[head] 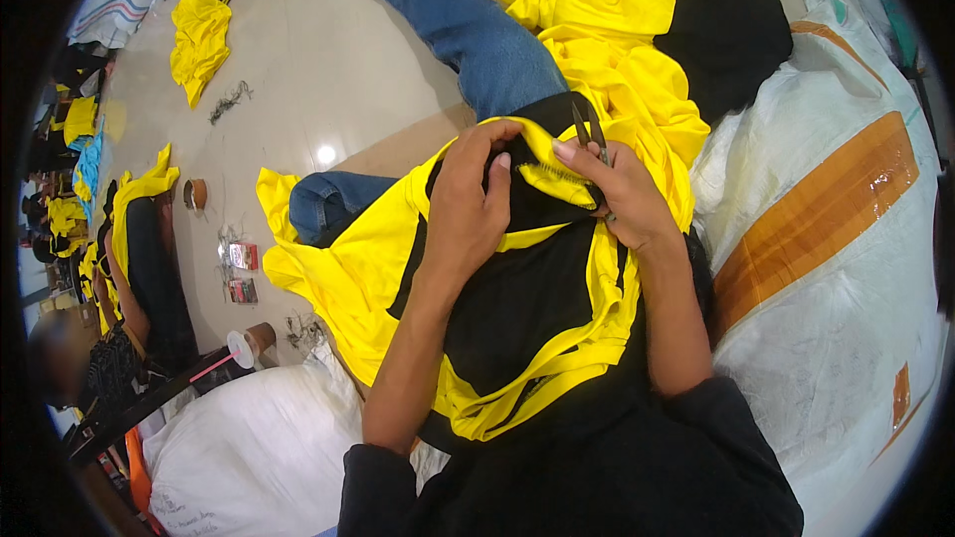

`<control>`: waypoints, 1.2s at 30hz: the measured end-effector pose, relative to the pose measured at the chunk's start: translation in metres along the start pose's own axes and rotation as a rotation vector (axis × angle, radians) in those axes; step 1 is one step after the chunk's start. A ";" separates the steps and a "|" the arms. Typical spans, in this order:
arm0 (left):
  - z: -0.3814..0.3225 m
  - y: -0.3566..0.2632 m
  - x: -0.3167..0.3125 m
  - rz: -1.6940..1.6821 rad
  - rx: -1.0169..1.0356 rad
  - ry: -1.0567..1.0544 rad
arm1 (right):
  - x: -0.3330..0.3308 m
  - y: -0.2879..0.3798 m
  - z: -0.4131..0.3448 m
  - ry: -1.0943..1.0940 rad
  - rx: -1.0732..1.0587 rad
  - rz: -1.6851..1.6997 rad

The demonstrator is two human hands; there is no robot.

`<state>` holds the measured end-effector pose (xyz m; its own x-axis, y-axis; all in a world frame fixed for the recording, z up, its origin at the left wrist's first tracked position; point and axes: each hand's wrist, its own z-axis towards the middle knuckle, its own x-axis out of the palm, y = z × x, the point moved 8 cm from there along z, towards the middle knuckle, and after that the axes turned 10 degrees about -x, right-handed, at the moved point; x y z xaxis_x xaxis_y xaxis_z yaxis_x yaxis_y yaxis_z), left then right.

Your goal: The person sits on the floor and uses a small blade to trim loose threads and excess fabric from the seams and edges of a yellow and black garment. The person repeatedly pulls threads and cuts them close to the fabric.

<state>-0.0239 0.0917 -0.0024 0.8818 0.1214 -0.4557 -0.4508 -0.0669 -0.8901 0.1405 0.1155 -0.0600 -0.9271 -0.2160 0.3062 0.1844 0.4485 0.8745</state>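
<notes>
A yellow and black garment (515,306) lies spread over my lap and legs. My left hand (477,186) pinches a yellow edge of it between thumb and fingers. My right hand (619,186) holds the garment's yellow seamed edge under the thumb, where a row of stitching shows. Small metal thread snips (591,127) sit in the same right hand, blades pointing away from me and apart. Part of the snips is hidden by the fingers.
More yellow and black garments (619,7) are heaped beyond my right hand. White taped sacks (828,298) stand at right, a white sack (254,432) at lower left. A lidded cup (242,348), thread scraps (230,102) and a tape roll (195,195) lie leftward. Another person (142,268) sits at far left.
</notes>
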 end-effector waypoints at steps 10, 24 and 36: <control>-0.029 -0.032 0.004 0.127 0.226 -0.093 | 0.005 0.002 -0.002 0.074 -0.007 -0.066; -0.039 -0.021 -0.002 0.092 0.153 -0.181 | 0.010 0.008 -0.006 -0.037 -0.094 -0.119; -0.039 0.016 0.010 -0.714 -0.291 -0.021 | 0.012 0.035 -0.023 -0.136 -0.443 -0.357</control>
<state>-0.0168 0.0528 -0.0209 0.9410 0.2517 0.2263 0.2839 -0.2227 -0.9326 0.1437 0.1085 -0.0171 -0.9851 -0.1607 -0.0621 -0.0558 -0.0435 0.9975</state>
